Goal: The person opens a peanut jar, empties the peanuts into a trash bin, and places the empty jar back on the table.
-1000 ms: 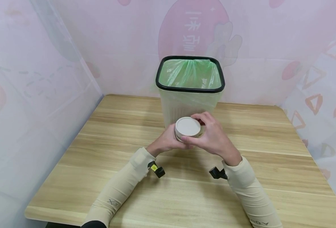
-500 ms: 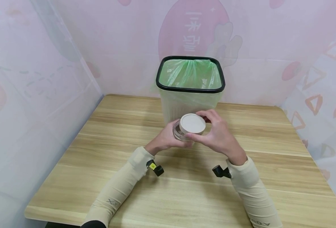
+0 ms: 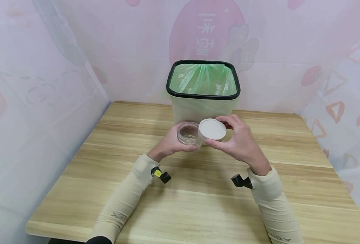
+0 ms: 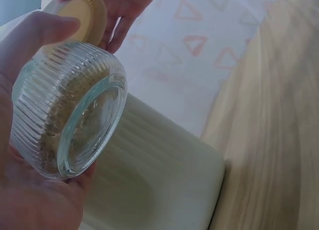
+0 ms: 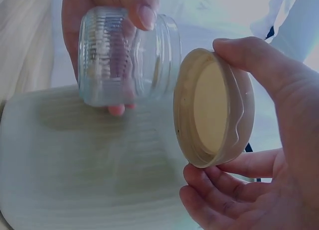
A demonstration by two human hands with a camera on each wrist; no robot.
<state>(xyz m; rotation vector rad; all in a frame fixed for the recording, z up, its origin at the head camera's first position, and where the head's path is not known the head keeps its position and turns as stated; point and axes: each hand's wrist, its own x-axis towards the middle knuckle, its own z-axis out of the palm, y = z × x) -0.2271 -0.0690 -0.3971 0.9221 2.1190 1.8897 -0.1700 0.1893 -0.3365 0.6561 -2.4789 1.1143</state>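
A ribbed clear glass jar [image 4: 75,110] is gripped by my left hand [image 3: 171,140], thumb on one side and fingers on the other. Its mouth is uncovered, and a few small pale bits lie at the bottom in the head view. Between thumb and fingers, my right hand [image 3: 239,140] pinches the round off-white lid [image 3: 212,129] by its rim. The lid stands just right of the jar's mouth; in the right wrist view its hollow underside [image 5: 209,108] faces the jar across a small gap. Both are held above the table.
Right behind the hands stands a pale trash bin [image 3: 204,106] with a black rim [image 3: 203,96] and a green plastic liner [image 3: 207,78]. It rests on the wooden table [image 3: 122,135]. Printed curtains [image 3: 131,51] enclose the back and sides.
The lid has come off the jar, moving right with my right hand. My left hand has shifted slightly left with the jar, whose open mouth now shows. The bin stays put.
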